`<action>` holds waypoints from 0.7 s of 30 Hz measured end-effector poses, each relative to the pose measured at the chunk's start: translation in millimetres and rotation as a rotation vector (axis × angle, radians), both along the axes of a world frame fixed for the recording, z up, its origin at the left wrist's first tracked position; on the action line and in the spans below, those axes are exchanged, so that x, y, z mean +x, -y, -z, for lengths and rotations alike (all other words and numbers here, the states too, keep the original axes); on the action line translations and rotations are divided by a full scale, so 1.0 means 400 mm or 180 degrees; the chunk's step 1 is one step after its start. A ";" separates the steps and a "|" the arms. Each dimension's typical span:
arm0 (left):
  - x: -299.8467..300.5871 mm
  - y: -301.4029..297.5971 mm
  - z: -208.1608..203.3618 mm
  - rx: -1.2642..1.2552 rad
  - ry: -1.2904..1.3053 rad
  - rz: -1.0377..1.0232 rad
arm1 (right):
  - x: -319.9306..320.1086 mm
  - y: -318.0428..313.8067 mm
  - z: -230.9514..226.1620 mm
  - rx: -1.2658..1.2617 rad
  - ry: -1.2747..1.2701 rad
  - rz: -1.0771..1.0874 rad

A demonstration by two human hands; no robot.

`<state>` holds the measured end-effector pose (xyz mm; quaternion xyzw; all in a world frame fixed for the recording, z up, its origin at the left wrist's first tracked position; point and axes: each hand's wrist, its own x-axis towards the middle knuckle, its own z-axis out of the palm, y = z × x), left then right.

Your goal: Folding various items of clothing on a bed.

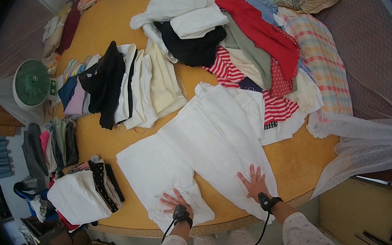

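White trousers (205, 121) lie spread over the yellow mat, legs toward me and waist toward the heap at the back. My left hand (177, 205) rests flat near the end of the left leg, fingers apart, where the cloth is bunched. On the lower part of the other leg, my right hand (256, 184) lies with its fingers spread. Neither hand grips the cloth. Each wrist wears a black strapped device with a cable. Beyond the waist is a mixed heap with a red garment (261, 20) and a red-and-white striped one (280, 105).
Folded clothes stand in a row (139, 85) at the back left. Another folded stack (80, 197) sits at the left edge of the yellow mat (105, 141). A green round fan (32, 83) stands beyond it. White netting (365, 138) hangs at the right, beside a plaid pillow (321, 61).
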<state>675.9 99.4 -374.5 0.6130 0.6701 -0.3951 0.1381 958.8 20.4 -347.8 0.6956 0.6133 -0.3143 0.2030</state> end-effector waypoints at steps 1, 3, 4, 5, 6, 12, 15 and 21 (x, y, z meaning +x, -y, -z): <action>0.001 0.000 0.000 0.0000 0.0001 0.0002 | 0.000 0.000 0.000 0.0000 0.0001 0.0002; 0.004 0.001 0.001 0.0038 0.0010 -0.0021 | 0.001 0.000 0.000 0.0041 0.0005 -0.0010; 0.004 0.001 0.003 0.0038 0.0015 -0.0017 | 0.002 0.005 0.006 0.0040 0.0009 -0.0006; 0.004 0.002 0.005 0.0057 0.0019 -0.0006 | 0.002 0.012 0.016 0.0091 0.0061 -0.0010; -0.002 0.005 0.009 0.0082 0.0013 -0.0005 | -0.001 0.011 0.017 0.0147 0.0102 -0.0025; -0.008 0.013 0.030 0.0254 -0.0018 0.0037 | 0.002 0.008 0.015 0.0076 0.0039 -0.0006; -0.008 0.012 0.022 0.0251 -0.0008 0.0009 | 0.001 0.004 0.011 0.0027 0.0034 -0.0028; 0.012 -0.016 -0.024 -0.0100 0.0217 -0.0261 | 0.004 0.008 0.017 -0.0033 0.0037 0.0021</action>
